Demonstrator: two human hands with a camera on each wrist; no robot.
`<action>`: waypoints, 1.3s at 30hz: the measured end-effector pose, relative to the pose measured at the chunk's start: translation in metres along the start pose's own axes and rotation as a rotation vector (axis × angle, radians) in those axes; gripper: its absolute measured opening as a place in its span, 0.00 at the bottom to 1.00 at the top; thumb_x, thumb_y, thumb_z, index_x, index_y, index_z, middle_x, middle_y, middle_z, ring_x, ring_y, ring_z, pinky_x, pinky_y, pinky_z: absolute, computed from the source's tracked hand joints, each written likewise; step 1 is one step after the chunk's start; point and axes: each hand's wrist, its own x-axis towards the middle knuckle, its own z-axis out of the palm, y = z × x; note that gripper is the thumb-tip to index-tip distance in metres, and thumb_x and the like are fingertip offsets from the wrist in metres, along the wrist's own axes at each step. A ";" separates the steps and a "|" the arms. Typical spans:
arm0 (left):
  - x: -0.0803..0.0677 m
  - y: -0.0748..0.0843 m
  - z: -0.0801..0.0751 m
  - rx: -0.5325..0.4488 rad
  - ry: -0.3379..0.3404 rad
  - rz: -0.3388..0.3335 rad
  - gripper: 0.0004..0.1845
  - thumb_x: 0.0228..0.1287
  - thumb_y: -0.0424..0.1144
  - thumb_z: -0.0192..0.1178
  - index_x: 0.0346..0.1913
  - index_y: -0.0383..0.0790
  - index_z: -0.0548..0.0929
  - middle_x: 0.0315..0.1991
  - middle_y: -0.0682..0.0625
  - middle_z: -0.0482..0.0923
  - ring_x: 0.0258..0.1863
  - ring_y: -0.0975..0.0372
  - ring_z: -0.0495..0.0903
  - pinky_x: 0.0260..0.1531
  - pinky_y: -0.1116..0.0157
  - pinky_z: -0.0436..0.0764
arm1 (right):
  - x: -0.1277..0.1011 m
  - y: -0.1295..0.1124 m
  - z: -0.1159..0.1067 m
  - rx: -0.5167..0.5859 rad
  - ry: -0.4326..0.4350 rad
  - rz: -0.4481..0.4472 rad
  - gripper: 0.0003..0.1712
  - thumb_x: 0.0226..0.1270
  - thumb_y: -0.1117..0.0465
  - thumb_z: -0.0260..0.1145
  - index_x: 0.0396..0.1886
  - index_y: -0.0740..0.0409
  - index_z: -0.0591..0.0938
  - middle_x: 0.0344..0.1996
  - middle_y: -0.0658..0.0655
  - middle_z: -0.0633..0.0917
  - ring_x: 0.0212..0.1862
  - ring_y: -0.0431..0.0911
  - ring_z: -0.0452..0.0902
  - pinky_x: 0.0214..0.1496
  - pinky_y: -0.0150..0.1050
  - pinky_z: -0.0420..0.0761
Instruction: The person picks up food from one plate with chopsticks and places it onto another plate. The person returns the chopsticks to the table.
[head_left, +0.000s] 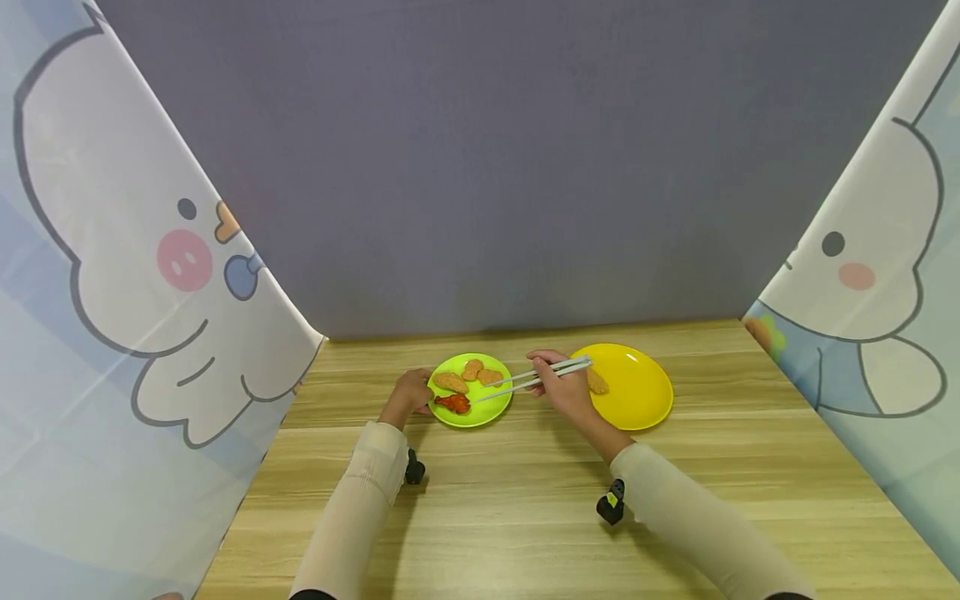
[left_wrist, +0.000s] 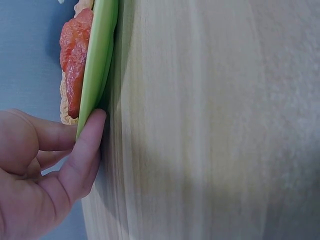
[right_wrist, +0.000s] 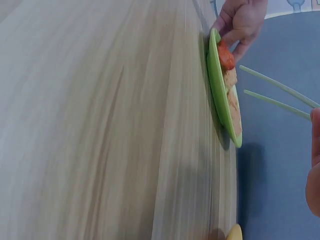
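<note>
Pinching green plate, lower centre: left hand. Right hand grips chopsticks, tips parted; glossy drumstick could slip if tips cross, plate tilt if rim pressed.

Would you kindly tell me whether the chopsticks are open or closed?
Open: in the right wrist view, the chopsticks have their tips apart, with nothing between them.

Green plate smooth, plastic-looking; yellow plate glossy; drumstick shiny; table wood-grained.
</note>
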 end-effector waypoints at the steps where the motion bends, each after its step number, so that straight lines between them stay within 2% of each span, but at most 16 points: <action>1: 0.000 0.000 0.000 0.000 0.000 0.001 0.33 0.59 0.19 0.52 0.71 0.34 0.74 0.60 0.30 0.78 0.25 0.57 0.87 0.28 0.60 0.90 | 0.000 0.000 0.002 0.003 -0.004 0.005 0.16 0.77 0.66 0.59 0.52 0.75 0.83 0.33 0.81 0.83 0.23 0.47 0.87 0.23 0.40 0.88; 6: 0.001 -0.001 0.000 0.007 0.002 0.002 0.33 0.60 0.20 0.52 0.71 0.34 0.74 0.61 0.31 0.78 0.27 0.56 0.87 0.28 0.61 0.90 | 0.000 -0.001 0.014 -0.004 -0.026 0.043 0.16 0.78 0.65 0.59 0.53 0.73 0.84 0.33 0.81 0.83 0.22 0.50 0.86 0.27 0.54 0.88; 8: 0.002 -0.002 0.000 0.007 0.001 0.004 0.33 0.60 0.20 0.52 0.71 0.34 0.74 0.62 0.30 0.77 0.27 0.56 0.87 0.29 0.60 0.91 | -0.001 -0.003 0.017 0.000 -0.038 0.064 0.15 0.78 0.66 0.59 0.53 0.74 0.83 0.34 0.82 0.84 0.21 0.48 0.85 0.28 0.55 0.88; 11: 0.002 -0.002 0.000 0.002 -0.002 0.002 0.32 0.60 0.20 0.52 0.71 0.33 0.74 0.62 0.30 0.77 0.28 0.56 0.87 0.30 0.60 0.91 | -0.003 -0.007 0.022 0.019 -0.053 0.087 0.15 0.77 0.69 0.57 0.54 0.77 0.82 0.34 0.84 0.83 0.20 0.41 0.83 0.25 0.46 0.89; 13: 0.002 -0.002 0.000 -0.005 -0.004 -0.001 0.32 0.61 0.20 0.52 0.71 0.34 0.74 0.62 0.30 0.77 0.28 0.56 0.87 0.30 0.60 0.91 | -0.004 -0.009 0.024 0.036 -0.053 0.090 0.15 0.77 0.70 0.56 0.53 0.77 0.82 0.34 0.86 0.82 0.19 0.41 0.83 0.23 0.38 0.88; 15: 0.002 -0.002 0.000 -0.013 -0.004 -0.007 0.32 0.62 0.20 0.52 0.71 0.34 0.74 0.63 0.30 0.77 0.28 0.55 0.87 0.30 0.60 0.91 | -0.004 -0.008 0.027 0.043 -0.045 0.089 0.14 0.77 0.70 0.56 0.52 0.77 0.83 0.33 0.86 0.82 0.20 0.46 0.85 0.21 0.33 0.86; 18: 0.002 -0.001 0.000 -0.025 -0.004 -0.022 0.31 0.64 0.20 0.54 0.71 0.36 0.74 0.62 0.31 0.77 0.29 0.55 0.88 0.30 0.60 0.91 | -0.004 -0.003 0.030 0.045 -0.022 0.079 0.14 0.77 0.69 0.57 0.51 0.74 0.84 0.31 0.83 0.83 0.23 0.61 0.85 0.21 0.34 0.86; 21: 0.002 -0.001 -0.001 -0.033 -0.007 -0.034 0.30 0.66 0.21 0.55 0.71 0.38 0.74 0.63 0.31 0.76 0.30 0.55 0.87 0.31 0.61 0.91 | -0.004 0.003 0.032 0.033 -0.008 0.061 0.15 0.77 0.66 0.59 0.52 0.73 0.84 0.30 0.80 0.84 0.26 0.70 0.83 0.20 0.38 0.87; 23: 0.002 -0.001 -0.001 -0.035 -0.010 -0.042 0.30 0.67 0.22 0.56 0.71 0.39 0.74 0.63 0.32 0.76 0.31 0.56 0.87 0.31 0.62 0.91 | -0.004 0.007 0.033 0.015 -0.006 0.046 0.16 0.77 0.64 0.60 0.52 0.74 0.84 0.30 0.79 0.85 0.25 0.68 0.83 0.21 0.42 0.87; 27: 0.001 -0.002 -0.002 -0.023 -0.019 -0.028 0.29 0.68 0.24 0.58 0.72 0.38 0.74 0.64 0.32 0.75 0.33 0.55 0.88 0.32 0.62 0.91 | -0.003 0.010 0.036 -0.010 -0.008 0.023 0.16 0.77 0.62 0.61 0.50 0.72 0.85 0.31 0.79 0.85 0.22 0.63 0.84 0.24 0.57 0.86; 29: -0.001 -0.002 -0.002 -0.016 -0.024 -0.018 0.28 0.69 0.25 0.58 0.72 0.39 0.73 0.65 0.32 0.75 0.35 0.54 0.88 0.33 0.62 0.91 | -0.003 0.012 0.038 -0.014 -0.004 0.024 0.15 0.77 0.63 0.61 0.50 0.71 0.86 0.33 0.79 0.86 0.23 0.62 0.85 0.26 0.60 0.85; 33: -0.004 -0.002 -0.003 -0.029 -0.033 -0.008 0.28 0.70 0.25 0.57 0.72 0.39 0.73 0.65 0.32 0.74 0.38 0.53 0.88 0.36 0.61 0.91 | -0.005 0.008 0.042 0.003 -0.012 0.057 0.14 0.77 0.65 0.59 0.50 0.72 0.85 0.36 0.80 0.86 0.28 0.70 0.85 0.27 0.61 0.86; 36: -0.004 -0.003 -0.003 -0.046 -0.038 -0.012 0.28 0.70 0.24 0.57 0.72 0.39 0.73 0.65 0.32 0.74 0.38 0.53 0.88 0.36 0.60 0.91 | -0.005 0.008 0.045 0.014 -0.014 0.074 0.14 0.78 0.66 0.59 0.50 0.72 0.85 0.36 0.79 0.86 0.29 0.70 0.86 0.28 0.60 0.86; 39: -0.003 -0.003 -0.004 -0.043 -0.042 -0.011 0.28 0.70 0.24 0.57 0.72 0.38 0.73 0.66 0.32 0.74 0.40 0.53 0.88 0.35 0.61 0.91 | -0.005 0.013 0.047 0.016 -0.003 0.069 0.13 0.77 0.65 0.60 0.49 0.69 0.86 0.34 0.77 0.86 0.26 0.65 0.86 0.27 0.60 0.86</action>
